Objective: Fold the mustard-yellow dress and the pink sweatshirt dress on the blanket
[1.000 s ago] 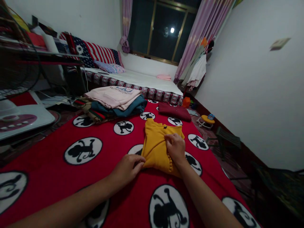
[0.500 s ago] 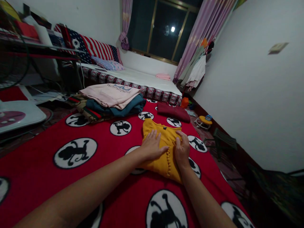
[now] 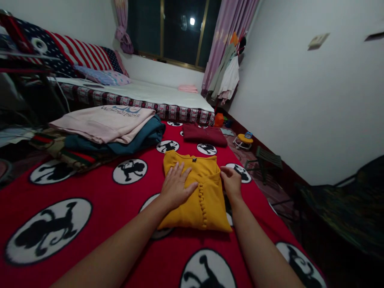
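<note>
Flatly, the folded yellow cardigan (image 3: 201, 196) is being pressed by the left hand (image 3: 176, 186), fingers spread wide, while its edge is being pinched by the right hand (image 3: 231, 181) on the red monkey-print blanket (image 3: 90, 224).

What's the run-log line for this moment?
left hand: flat on yellow top | right hand: at its right edge | red blanket

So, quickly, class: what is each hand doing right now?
Left hand: open, flat on the yellow garment.
Right hand: at the garment's right edge; grip cannot be told.
</note>
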A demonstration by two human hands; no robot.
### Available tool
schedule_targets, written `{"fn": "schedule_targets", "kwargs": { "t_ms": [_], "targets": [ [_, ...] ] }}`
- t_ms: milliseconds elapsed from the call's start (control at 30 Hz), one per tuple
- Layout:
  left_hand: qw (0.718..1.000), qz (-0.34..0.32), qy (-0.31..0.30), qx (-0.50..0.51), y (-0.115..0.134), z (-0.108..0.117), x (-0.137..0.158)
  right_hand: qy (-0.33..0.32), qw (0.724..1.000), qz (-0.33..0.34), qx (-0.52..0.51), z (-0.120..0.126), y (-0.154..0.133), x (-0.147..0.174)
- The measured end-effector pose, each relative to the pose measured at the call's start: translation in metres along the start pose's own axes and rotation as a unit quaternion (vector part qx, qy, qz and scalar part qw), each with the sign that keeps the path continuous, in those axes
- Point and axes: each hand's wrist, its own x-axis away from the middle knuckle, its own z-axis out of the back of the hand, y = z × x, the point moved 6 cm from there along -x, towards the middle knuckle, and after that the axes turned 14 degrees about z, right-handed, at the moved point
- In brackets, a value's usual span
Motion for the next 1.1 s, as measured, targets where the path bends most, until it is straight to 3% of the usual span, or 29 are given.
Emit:
{"fn": "schedule_targets", "kwargs": {
  "t_ms": [167, 267, 400, 500, 633, 800, 933, 1100],
  "targets": [
    [1.0, -0.009, 0.01, 0.002, 0.0, 0.0, 0.0, -0.024, 0.999, 0.028, 0.011, -0.012, -0.012, 0.004],
    [1.0, -0.013, 0.019, 0.004, 0.001, 0.0, 0.0, -0.083, 0.994, 0.053, 0.056, -0.024, -0.021, -0.002],
    [1.0, -0.009, 0.016, 0.006, 0.001, -0.001, 0.0, -0.183, 0.952, 0.13, 0.207, -0.037, -0.034, -0.016],
    [1.0, -0.01, 0.017, 0.008, 0.001, -0.001, 0.0, -0.208, 0.919, 0.204, 0.266, -0.045, -0.042, -0.021],
    [1.0, -0.013, 0.024, 0.013, 0.001, -0.001, 0.0, -0.211, 0.92, 0.213, 0.254, -0.053, -0.036, -0.017],
    [0.999, -0.016, 0.035, 0.024, -0.001, -0.002, 0.001, -0.152, 0.952, 0.209, 0.161, -0.051, -0.039, -0.011],
    [0.996, -0.041, 0.066, 0.055, 0.003, 0.006, 0.006, -0.014, 0.982, 0.163, 0.091, -0.031, -0.043, -0.012],
    [0.977, -0.098, 0.162, 0.097, 0.013, 0.032, 0.02, 0.116, 0.979, 0.124, 0.115, -0.007, -0.039, -0.011]
  ]
}}
